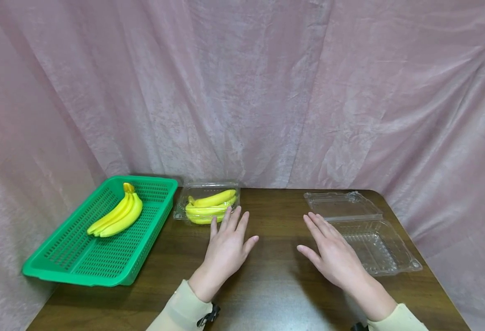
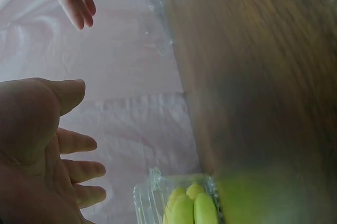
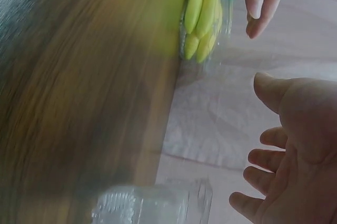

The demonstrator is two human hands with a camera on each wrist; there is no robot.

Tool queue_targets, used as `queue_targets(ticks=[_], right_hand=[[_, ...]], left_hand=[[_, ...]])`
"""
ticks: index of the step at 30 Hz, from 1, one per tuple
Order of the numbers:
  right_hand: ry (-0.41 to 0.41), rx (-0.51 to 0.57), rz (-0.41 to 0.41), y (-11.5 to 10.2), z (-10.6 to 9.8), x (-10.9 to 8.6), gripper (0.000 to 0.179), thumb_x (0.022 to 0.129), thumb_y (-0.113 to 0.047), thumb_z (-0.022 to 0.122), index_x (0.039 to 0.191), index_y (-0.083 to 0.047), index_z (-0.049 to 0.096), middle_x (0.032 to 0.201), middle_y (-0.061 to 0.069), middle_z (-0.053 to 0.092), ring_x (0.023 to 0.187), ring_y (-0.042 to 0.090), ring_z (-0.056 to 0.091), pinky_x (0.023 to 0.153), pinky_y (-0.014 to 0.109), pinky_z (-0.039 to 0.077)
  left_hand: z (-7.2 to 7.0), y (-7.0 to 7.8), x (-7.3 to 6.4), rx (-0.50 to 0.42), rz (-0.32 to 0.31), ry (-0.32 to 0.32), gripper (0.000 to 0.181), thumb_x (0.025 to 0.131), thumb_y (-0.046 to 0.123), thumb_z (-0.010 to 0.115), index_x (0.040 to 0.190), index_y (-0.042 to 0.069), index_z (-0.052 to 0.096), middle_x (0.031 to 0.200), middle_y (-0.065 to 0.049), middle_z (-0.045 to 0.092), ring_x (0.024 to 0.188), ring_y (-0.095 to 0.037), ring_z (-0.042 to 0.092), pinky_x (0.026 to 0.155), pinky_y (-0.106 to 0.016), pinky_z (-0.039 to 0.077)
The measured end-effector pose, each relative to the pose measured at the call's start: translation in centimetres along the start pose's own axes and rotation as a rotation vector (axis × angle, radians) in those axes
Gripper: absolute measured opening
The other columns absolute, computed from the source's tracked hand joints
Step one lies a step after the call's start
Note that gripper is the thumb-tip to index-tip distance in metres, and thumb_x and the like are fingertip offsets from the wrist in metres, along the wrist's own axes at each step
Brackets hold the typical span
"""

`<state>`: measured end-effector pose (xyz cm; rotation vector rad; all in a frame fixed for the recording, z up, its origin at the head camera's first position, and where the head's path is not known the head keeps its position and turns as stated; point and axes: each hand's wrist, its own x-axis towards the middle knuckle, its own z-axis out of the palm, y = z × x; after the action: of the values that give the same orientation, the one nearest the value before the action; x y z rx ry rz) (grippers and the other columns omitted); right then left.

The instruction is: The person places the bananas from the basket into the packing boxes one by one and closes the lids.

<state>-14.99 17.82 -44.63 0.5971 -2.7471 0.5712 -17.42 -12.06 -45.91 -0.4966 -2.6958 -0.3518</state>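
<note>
Grip, left hand (image 1: 226,246): fingers spread, thumb out, hovered near a clear box (image 1: 180,212) of bananas (image 1: 211,208). Grip, right hand (image 1: 335,255): fingers extended, thumb apart, hovered near an open container (image 1: 376,248) by the right edge of the surface (image 1: 275,280). Room lay between both hands. Wrist views showed palms; the head view, their backs, plus a banana bunch (image 1: 120,214) in a green basket (image 1: 73,277).
</note>
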Motion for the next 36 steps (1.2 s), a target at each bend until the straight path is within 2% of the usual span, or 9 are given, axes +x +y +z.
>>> queue_targets(ticks=[13,26,31,36], right_hand=[[0.011,-0.022,0.05,2.7,-1.2,-1.6,0.086,0.104,-0.043,0.077,0.169,-0.002,0.04,0.174,0.021,0.039,0.158,0.047,0.036,0.12,0.069,0.036],[0.039,-0.024,0.079,4.8,-2.2,-2.8,0.086,0.107,-0.047,0.073,0.17,-0.001,0.037,0.173,0.024,0.038,0.159,0.05,0.034,0.125,0.069,0.029],[0.024,-0.033,0.115,5.6,-2.7,-3.4,0.087,0.108,-0.048,0.072,0.171,-0.001,0.036,0.174,0.025,0.036,0.159,0.051,0.033,0.123,0.071,0.029],[0.018,-0.034,0.135,6.3,-3.0,-3.9,0.086,0.108,-0.047,0.072,0.171,0.0,0.036,0.174,0.026,0.035,0.16,0.051,0.031,0.126,0.069,0.026]], left_hand=[[0.5,1.5,0.1,-0.029,0.031,-0.045,0.07,0.108,0.052,0.069,0.162,0.009,0.056,0.171,-0.018,0.045,0.162,-0.043,0.034,0.123,-0.077,0.024],[1.7,3.8,0.7,-0.02,0.086,-0.096,0.071,0.109,0.054,0.066,0.165,0.012,0.053,0.172,-0.014,0.045,0.163,-0.038,0.034,0.123,-0.076,0.027],[2.1,4.5,0.9,-0.011,0.103,-0.112,0.071,0.109,0.055,0.065,0.165,0.013,0.052,0.172,-0.012,0.045,0.162,-0.037,0.035,0.124,-0.074,0.027],[2.3,5.3,1.1,0.0,0.118,-0.129,0.071,0.109,0.056,0.065,0.165,0.014,0.052,0.172,-0.012,0.045,0.162,-0.036,0.036,0.125,-0.073,0.028]])
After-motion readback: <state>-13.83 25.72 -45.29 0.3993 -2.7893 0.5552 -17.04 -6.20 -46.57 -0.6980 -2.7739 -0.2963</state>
